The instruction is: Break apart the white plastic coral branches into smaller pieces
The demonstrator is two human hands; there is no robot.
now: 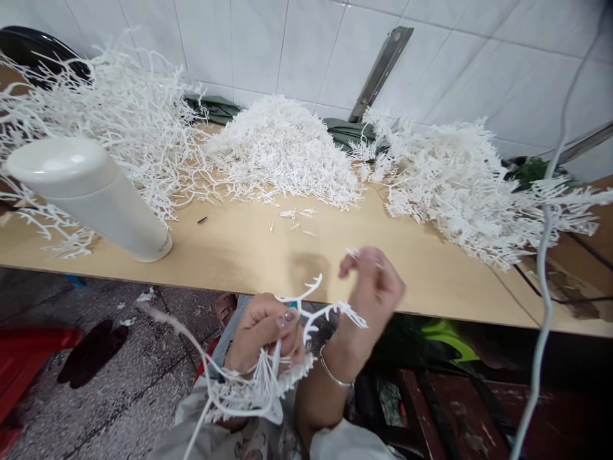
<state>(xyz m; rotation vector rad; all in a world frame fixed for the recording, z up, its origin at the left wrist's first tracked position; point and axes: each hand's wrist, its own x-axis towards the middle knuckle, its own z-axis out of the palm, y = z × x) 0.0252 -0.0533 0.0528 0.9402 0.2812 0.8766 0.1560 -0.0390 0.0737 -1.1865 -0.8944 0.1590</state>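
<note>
While my left grip [268, 329] clasps a white branch [313, 315] and my blurred right grip [376, 281] seemingly pinches a sprig [353, 253], hard tugging could snap the branch.

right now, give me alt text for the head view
A person's left hand holds white branching plastic-looking sprigs; the blurred right hand is beside it, a small white piece showing. Beyond, a pale wood-look table bears three heaps of white pieces and a white cylindrical bottle.

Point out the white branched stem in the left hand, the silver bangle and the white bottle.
White branched stem [314, 315], head view: forked upper part.
Silver bangle [330, 372], head view: its band.
White bottle [112, 207], head view: mid-body.
</note>
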